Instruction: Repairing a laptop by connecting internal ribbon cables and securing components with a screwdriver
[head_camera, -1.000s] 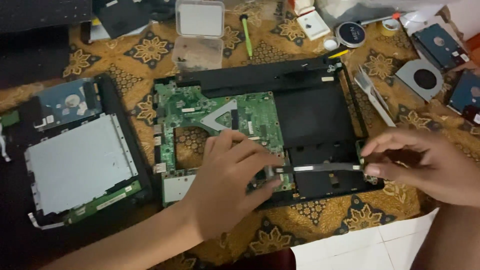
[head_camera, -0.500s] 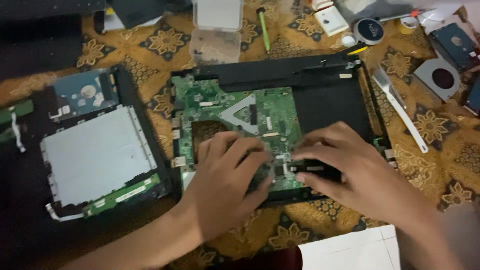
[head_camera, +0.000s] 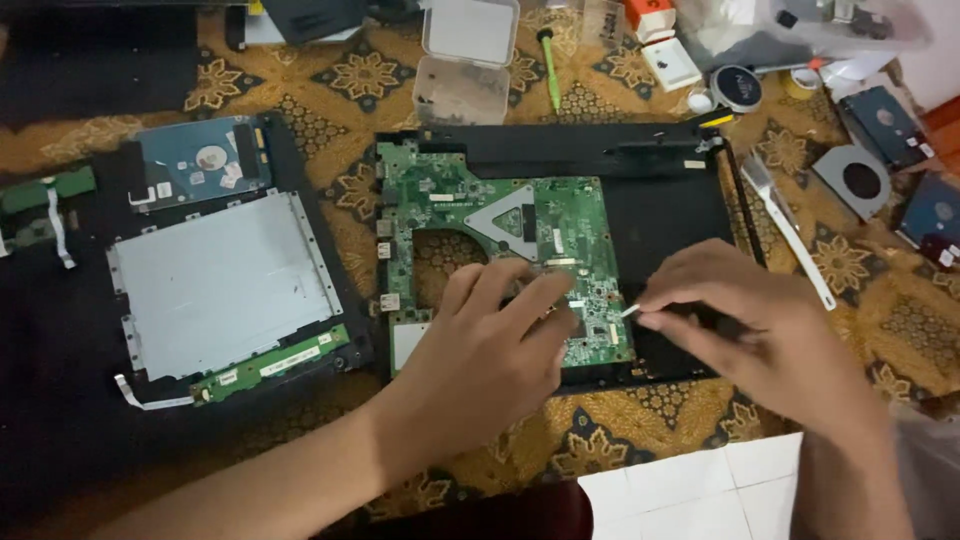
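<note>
A green laptop motherboard lies in a black laptop base on a patterned brown cloth. My left hand rests flat on the board's lower part, fingers pressing near a connector. My right hand is at the board's right edge, its fingertips pinched on the end of a thin white ribbon cable. The rest of the cable is hidden under my hand.
A black laptop cover with a silver metal plate and a hard drive lies at the left. A clear plastic screw box, a green screwdriver, a cooling fan and more drives sit along the back and right.
My right hand came in from the right edge to the board, then drew back a little, now pinching the ribbon cable end. My left hand stayed on the board. The view shifted slightly.
</note>
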